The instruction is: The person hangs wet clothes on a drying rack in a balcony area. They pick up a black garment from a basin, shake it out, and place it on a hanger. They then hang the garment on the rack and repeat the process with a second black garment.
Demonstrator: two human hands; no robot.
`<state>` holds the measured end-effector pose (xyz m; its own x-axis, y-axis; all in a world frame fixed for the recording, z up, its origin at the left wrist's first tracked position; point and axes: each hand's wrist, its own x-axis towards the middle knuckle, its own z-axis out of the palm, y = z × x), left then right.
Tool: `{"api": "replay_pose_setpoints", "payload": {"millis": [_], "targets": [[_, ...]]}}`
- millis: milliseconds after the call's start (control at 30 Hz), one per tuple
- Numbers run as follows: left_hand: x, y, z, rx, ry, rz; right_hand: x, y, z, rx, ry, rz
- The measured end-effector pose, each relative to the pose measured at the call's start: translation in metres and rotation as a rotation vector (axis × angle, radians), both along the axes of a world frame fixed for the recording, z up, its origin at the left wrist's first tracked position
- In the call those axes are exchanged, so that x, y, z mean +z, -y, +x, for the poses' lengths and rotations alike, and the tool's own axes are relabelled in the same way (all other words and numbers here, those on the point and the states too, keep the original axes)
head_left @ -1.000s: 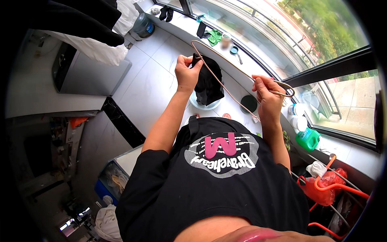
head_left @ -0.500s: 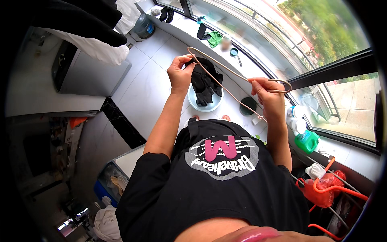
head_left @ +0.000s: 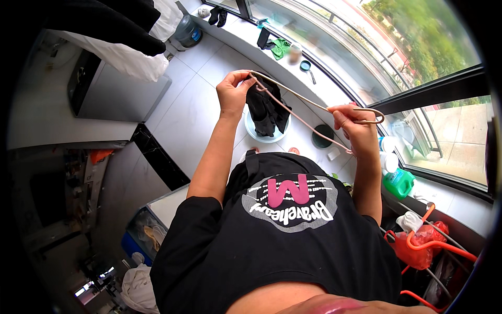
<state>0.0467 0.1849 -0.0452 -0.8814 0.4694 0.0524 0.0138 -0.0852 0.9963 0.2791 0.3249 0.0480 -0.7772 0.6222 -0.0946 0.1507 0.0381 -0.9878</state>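
A thin pinkish-beige clothes hanger [head_left: 291,89] slants across in front of me, its hook at the right. My right hand [head_left: 357,128] is closed around it by the hook. At its other end, my left hand [head_left: 233,94] pinches the hanger's corner together with the top of a black garment [head_left: 265,111]. The garment hangs down bunched, over a pale blue basin [head_left: 267,139] on the floor. Whether its lower end touches the basin cannot be told. The fingertips of my left hand partly hide the spot where cloth and hanger meet.
A dark round tub [head_left: 322,136] stands right of the basin. Along the windowsill are a green jug [head_left: 399,183], white containers [head_left: 388,161] and a green cloth [head_left: 281,48]. Left are a grey appliance [head_left: 125,97] and hanging clothes [head_left: 112,52]. An orange-tubed rack [head_left: 444,245] is lower right.
The hanger's left end has come down and right, and my left fingers now sit at its corner. My right hand has shifted slightly right and down with the hook end.
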Motion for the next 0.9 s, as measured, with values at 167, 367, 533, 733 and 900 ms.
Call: {"api": "replay_pose_setpoints", "payload": {"millis": [167,367,533,733,900], "targets": [[-0.001,0.001,0.004,-0.011,0.048,0.018,-0.004,0.003,-0.003,-0.018,-0.022,-0.027],[-0.002,0.002,0.003,-0.084,0.022,0.108,-0.008,0.004,-0.004,-0.073,-0.055,-0.081],[0.0,-0.001,0.011,-0.078,0.001,0.191,-0.018,0.006,-0.006,-0.092,-0.18,-0.262],[0.002,0.003,0.014,-0.107,0.043,0.164,-0.026,0.0,-0.001,-0.077,-0.24,-0.322],[0.0,0.008,0.016,-0.072,0.212,0.272,-0.024,0.006,-0.008,-0.065,-0.258,-0.322]]}}
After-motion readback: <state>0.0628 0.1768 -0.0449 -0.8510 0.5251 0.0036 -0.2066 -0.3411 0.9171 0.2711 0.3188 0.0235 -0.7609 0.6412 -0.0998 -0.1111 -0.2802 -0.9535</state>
